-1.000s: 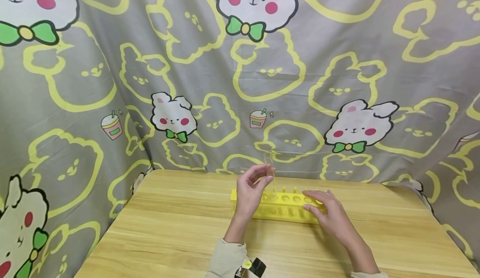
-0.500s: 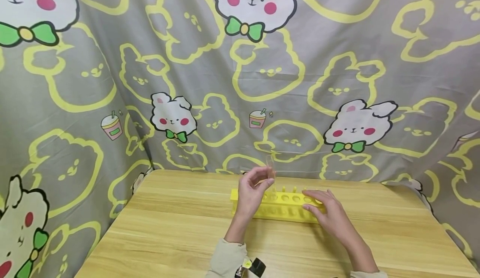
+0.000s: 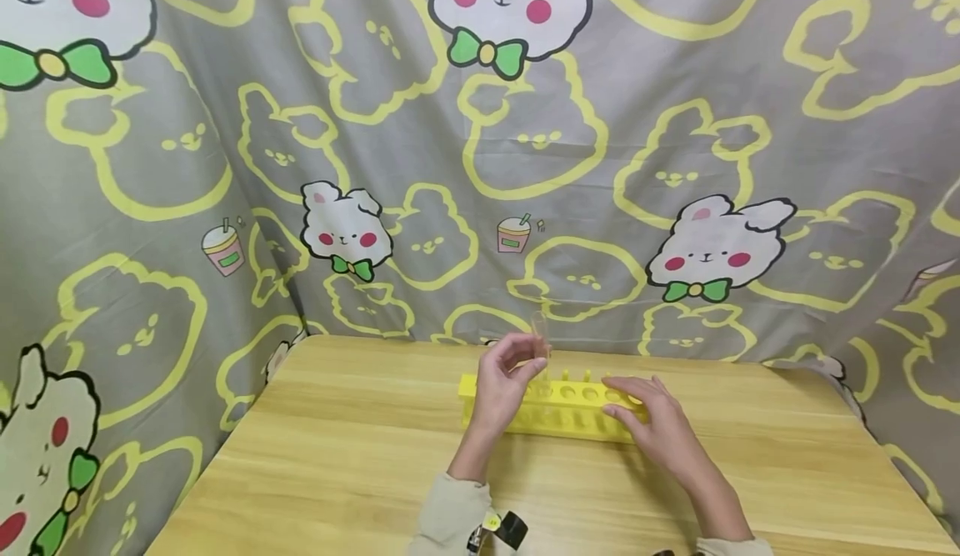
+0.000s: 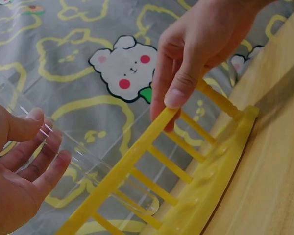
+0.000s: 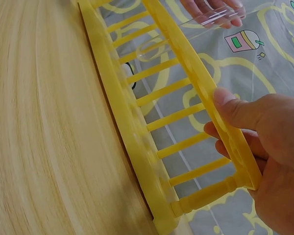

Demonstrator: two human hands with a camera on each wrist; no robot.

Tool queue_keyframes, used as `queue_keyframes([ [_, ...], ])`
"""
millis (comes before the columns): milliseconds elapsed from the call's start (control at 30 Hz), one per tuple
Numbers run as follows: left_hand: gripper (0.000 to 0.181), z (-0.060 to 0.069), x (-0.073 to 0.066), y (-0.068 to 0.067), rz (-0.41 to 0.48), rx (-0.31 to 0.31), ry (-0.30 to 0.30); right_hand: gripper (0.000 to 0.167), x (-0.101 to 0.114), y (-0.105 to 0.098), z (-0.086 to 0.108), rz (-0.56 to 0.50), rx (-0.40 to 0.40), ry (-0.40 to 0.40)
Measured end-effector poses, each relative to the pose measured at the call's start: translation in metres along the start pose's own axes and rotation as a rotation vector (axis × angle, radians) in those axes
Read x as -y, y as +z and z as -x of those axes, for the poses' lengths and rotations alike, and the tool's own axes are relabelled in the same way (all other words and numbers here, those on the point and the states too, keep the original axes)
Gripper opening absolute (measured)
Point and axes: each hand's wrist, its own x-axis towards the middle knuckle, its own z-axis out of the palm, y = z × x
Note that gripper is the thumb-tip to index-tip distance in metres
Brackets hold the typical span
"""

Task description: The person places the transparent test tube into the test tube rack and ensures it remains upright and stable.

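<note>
A clear test tube (image 3: pixel 541 331) is pinched between the thumb and fingers of my left hand (image 3: pixel 501 385). Its rounded lower end (image 4: pixel 151 204) has passed through the top bar of a yellow test tube rack (image 3: pixel 566 431) and sits above the base, as the left wrist view shows. The tube stands nearly upright in the head view. My right hand (image 3: pixel 662 423) grips the right end of the rack's top bar, thumb (image 5: pixel 230 102) on the near side and fingers behind. Part of the rack's left end is hidden behind my left hand.
The rack stands on a wood-grain table (image 3: pixel 360 456). A grey curtain (image 3: pixel 420 147) with yellow outlines and rabbit faces hangs behind and to the left. A black device (image 3: pixel 513 531) is strapped at my left wrist, by the beige sleeve (image 3: pixel 450 514).
The test tube has tilted slightly to stand more upright, and my left hand has shifted a little to the right. My right hand keeps its hold on the rack.
</note>
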Motion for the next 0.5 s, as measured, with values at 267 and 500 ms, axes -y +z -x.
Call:
queue_keyframes([
  [267,0.023,0.0019,0.0032,-0.0011,-0.014,-0.006,-0.015,0.038,0.0033,0.0006,0.0002,-0.020,0.029,0.024],
  [500,0.023,0.0011,0.0036,0.0025,-0.012,0.023,-0.008,0.038,0.0025,-0.0003,0.0020,-0.019,0.007,0.023],
])
